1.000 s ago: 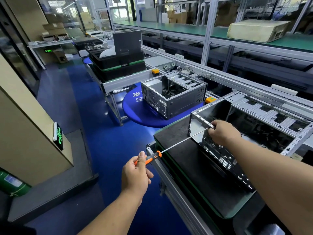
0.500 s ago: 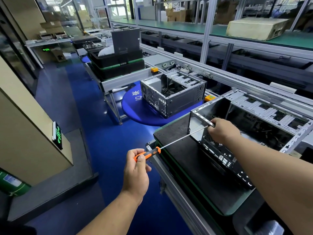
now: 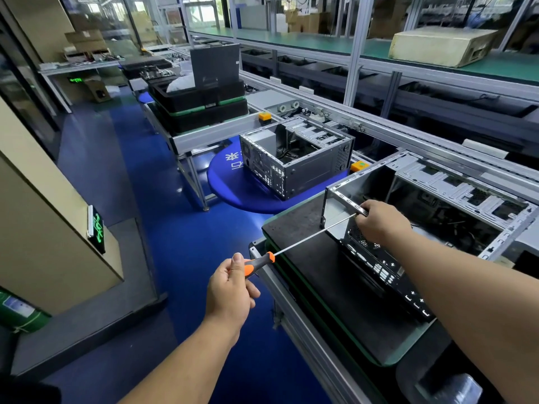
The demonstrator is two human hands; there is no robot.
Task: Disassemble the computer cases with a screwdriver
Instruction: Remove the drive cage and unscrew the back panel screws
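Screwdriver (image 3: 294, 243) position: my left hand (image 3: 230, 290) grips the orange-and-black handle, thumb laid along it, off the table's (image 3: 335, 290) near edge. Its long shaft runs up and right to the rear corner of the near case (image 3: 423, 228), which lies open on the black mat. My right hand (image 3: 379, 221) curls over that case's top rear rail, fingers closed round the edge, right where the tip meets the frame. A second case (image 3: 297, 161) stands farther off on a blue disc (image 3: 233, 185).
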